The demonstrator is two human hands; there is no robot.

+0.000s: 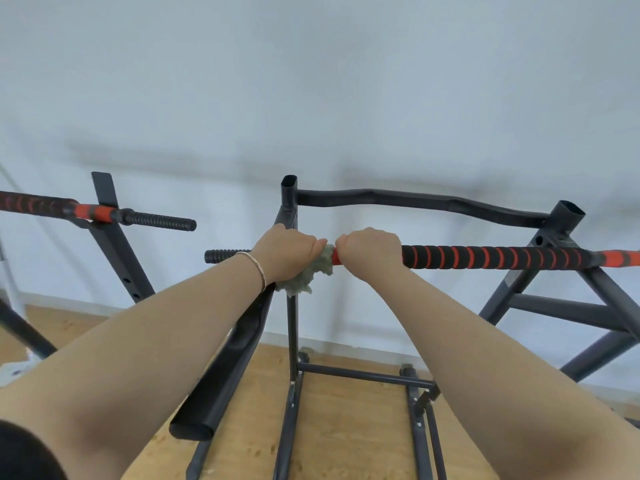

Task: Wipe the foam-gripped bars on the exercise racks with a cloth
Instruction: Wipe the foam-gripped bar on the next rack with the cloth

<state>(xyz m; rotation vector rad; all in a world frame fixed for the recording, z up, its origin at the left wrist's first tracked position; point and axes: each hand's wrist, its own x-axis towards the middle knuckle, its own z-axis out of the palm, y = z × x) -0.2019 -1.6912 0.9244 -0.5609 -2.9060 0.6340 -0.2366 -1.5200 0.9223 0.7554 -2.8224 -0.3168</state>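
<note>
Cloth (311,271), grey-green, frame centre: bunched round the foam-gripped bar (485,257) under my left hand (287,256), which grips both. My right hand (369,249) grips the bar just beside it. Progress, by my judgement: mid-wipe, with the striped foam rightward and the second bar (45,206), upper left, likely outstanding.

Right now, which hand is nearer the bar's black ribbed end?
Left. The left hand grips the cloth beside the ribbed end; the right hand grips the bar beyond the cloth.

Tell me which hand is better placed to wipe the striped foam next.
Left, probably: the left hand holds the cloth against the bar. The right hand grips the bar bare, between cloth and striped foam, so it must shift.
</note>
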